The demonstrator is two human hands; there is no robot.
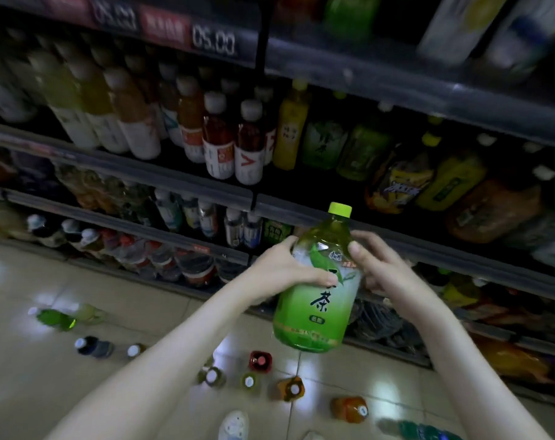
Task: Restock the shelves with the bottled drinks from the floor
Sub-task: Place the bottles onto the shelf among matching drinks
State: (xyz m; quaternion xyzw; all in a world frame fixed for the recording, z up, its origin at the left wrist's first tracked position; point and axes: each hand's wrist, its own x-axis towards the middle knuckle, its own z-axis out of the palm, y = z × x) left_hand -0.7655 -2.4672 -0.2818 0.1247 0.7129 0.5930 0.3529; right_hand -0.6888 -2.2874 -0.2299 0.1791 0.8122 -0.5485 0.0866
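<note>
Between left hand (277, 268) and right hand (382, 271), fingers (355, 250) curled round it, a bottle (314, 309); next, probably the shelf (206, 189) above.

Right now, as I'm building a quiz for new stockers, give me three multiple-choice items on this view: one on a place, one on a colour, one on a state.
1. Where is the green tea bottle? A on the floor; B held up before the shelves; C on the top shelf.
2. What colour is its cap? A white; B red; C yellow-green.
3. The cap is: A on the bottle; B lying on the floor; C missing.
Answers: B, the left hand and right hand grip it in the air; C, the cap shows yellow-green; A, it sits on the neck.
</note>
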